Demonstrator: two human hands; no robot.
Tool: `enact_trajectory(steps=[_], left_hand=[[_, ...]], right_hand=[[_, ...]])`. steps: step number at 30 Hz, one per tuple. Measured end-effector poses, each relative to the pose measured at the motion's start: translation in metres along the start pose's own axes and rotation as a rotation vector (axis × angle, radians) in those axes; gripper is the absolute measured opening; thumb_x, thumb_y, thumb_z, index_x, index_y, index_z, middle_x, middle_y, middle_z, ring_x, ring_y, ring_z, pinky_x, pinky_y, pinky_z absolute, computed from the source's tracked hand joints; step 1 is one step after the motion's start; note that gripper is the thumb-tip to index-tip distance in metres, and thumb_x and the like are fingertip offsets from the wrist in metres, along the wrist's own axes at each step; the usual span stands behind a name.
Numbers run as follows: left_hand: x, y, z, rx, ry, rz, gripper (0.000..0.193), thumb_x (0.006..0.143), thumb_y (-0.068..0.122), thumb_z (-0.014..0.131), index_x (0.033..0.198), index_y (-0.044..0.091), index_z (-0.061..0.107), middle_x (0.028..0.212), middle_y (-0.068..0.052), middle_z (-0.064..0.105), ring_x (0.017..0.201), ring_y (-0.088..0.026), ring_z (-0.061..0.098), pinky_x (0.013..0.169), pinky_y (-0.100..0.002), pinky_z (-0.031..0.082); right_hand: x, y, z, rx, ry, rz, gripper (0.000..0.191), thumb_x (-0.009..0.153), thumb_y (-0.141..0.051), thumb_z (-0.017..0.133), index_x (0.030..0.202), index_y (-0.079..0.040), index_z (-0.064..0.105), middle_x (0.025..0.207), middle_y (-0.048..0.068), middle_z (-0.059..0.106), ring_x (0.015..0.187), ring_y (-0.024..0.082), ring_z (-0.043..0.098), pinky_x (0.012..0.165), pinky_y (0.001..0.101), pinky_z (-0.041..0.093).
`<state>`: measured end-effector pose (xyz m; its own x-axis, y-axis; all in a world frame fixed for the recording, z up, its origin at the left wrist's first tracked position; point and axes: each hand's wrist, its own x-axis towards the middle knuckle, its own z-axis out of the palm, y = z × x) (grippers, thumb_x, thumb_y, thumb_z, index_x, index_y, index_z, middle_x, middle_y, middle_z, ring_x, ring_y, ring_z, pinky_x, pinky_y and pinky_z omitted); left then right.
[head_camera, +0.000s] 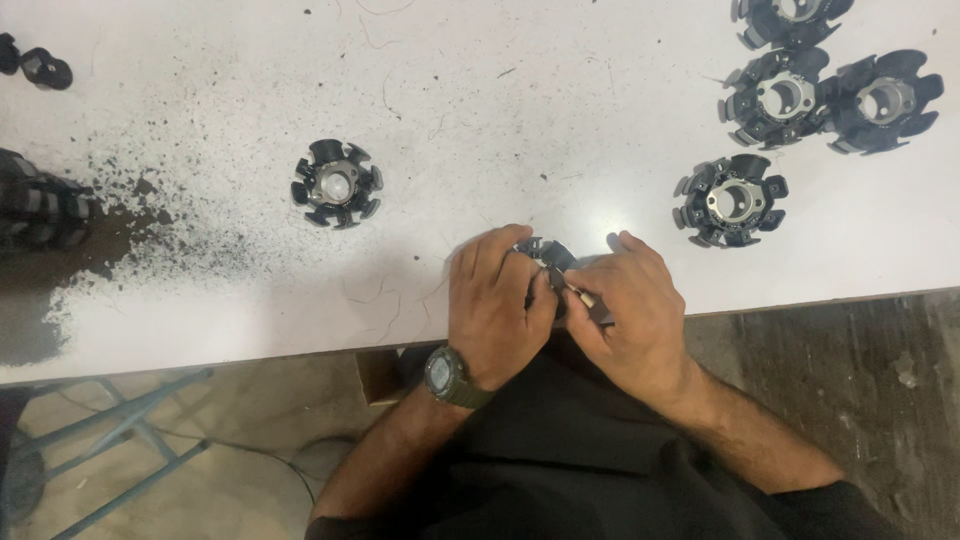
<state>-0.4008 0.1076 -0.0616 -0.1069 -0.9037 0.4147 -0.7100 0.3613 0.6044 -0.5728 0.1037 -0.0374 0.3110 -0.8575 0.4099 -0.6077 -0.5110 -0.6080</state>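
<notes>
My left hand (497, 305) and my right hand (632, 305) meet at the near edge of the white table (520, 110). Between them sits a black round part with radial arms (545, 252), mostly hidden by my fingers. My left hand grips its left side. My right hand pinches a small slim tool with a pale tip (583, 297) against the part. A dark wristwatch (447, 375) is on my left wrist.
A similar black part with a metal hub (336, 184) lies alone to the left. Several more (731, 201) (780, 97) (884, 101) cluster at the right. Dark dust and filings (120, 240) cover the table's left side. A blue metal frame (120, 430) stands below.
</notes>
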Motion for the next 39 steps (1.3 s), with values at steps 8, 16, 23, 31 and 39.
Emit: enact_trajectory(steps=[8,16,23,31,39], left_hand=[[-0.009,-0.003,0.0,0.002,-0.009,0.001,0.016,0.085,0.006,0.068,0.098,0.002,0.06,0.131,-0.017,0.059,0.12,-0.036,0.057,0.106,-0.053,0.046],[-0.009,0.009,-0.02,-0.031,-0.014,-0.017,0.016,0.083,0.006,0.069,0.094,0.005,0.058,0.129,-0.015,0.06,0.118,-0.035,0.06,0.105,-0.051,0.048],[0.008,0.008,-0.055,0.047,-0.154,0.016,0.025,0.083,0.013,0.078,0.097,0.005,0.059,0.116,-0.016,0.06,0.104,-0.031,0.062,0.085,-0.043,0.052],[0.026,0.026,-0.032,0.198,-0.273,-0.046,0.017,0.086,0.015,0.075,0.095,0.006,0.064,0.109,-0.01,0.062,0.097,-0.029,0.062,0.082,-0.043,0.052],[0.02,0.019,-0.025,0.083,-0.104,0.035,0.017,0.088,0.01,0.076,0.104,0.008,0.069,0.12,-0.007,0.065,0.109,-0.028,0.062,0.091,-0.042,0.053]], right_hand=[[-0.001,-0.006,0.003,-0.007,0.023,-0.09,0.03,0.08,0.002,0.08,0.107,-0.005,0.066,0.101,0.009,0.07,0.097,0.028,0.069,0.11,0.0526,0.051],[-0.004,-0.021,-0.011,-0.06,-0.043,-0.079,0.025,0.082,0.0,0.079,0.104,-0.005,0.067,0.097,0.009,0.07,0.095,0.032,0.068,0.11,0.0547,0.05],[-0.004,-0.011,-0.013,0.051,0.076,0.014,0.02,0.091,-0.001,0.073,0.108,-0.005,0.062,0.098,0.008,0.069,0.094,0.028,0.069,0.114,0.0553,0.049],[0.001,0.001,-0.015,0.036,0.021,-0.011,0.021,0.088,-0.002,0.073,0.105,-0.005,0.063,0.099,0.009,0.069,0.094,0.029,0.068,0.113,0.0559,0.047],[0.0,0.008,-0.019,0.046,0.01,-0.003,0.026,0.085,-0.002,0.075,0.108,-0.005,0.063,0.101,0.011,0.069,0.098,0.032,0.067,0.113,0.0566,0.045]])
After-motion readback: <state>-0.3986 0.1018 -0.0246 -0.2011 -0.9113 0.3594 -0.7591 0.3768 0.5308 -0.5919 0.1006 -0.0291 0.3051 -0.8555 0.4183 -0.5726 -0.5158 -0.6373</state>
